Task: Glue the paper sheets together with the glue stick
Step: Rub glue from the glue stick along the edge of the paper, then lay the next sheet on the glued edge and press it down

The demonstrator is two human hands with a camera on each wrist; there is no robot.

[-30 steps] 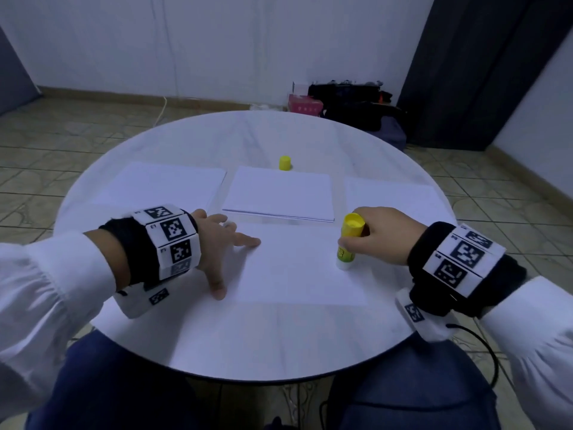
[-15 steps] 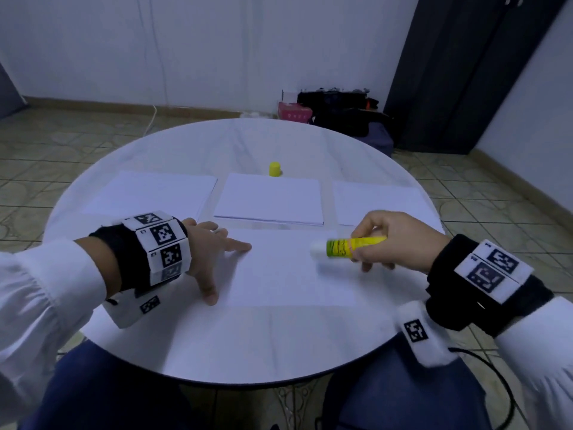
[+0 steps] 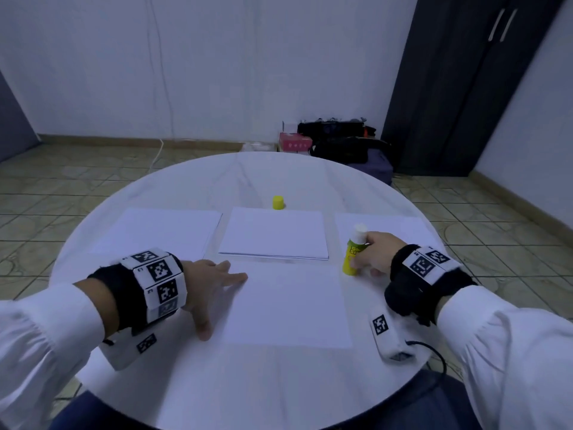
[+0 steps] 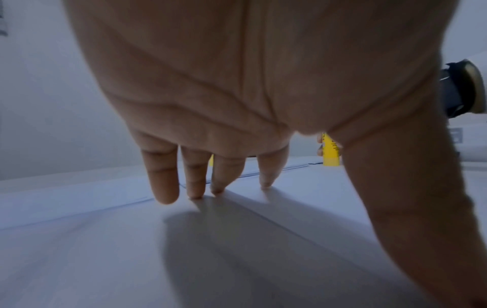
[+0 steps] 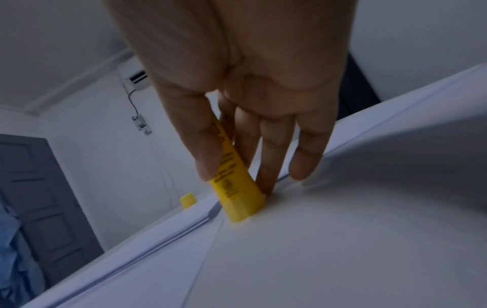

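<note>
Where it lay tilted, glue stick [image 3: 353, 252] now stands upright.

Left hand [image 3: 210, 283] lies at 9 o'clock, palm down, fingers [image 4: 163, 177] straight and spread, tips pressing down. Right hand [image 3: 373, 254] at 3 o'clock grips the glue stick [image 3: 353, 251] upright, thumb against fingers around its barrel. White sleeves cover both forearms.

Sitting on a tiled floor [image 3: 93, 178] behind the round white bench [image 3: 186, 383]: dark bags [image 3: 344, 141] and a pink box [image 3: 294, 143] piling up by the wall. Dark cupboard [image 3: 465, 88] standing right, grey door [image 5: 39, 187] showing left.
</note>
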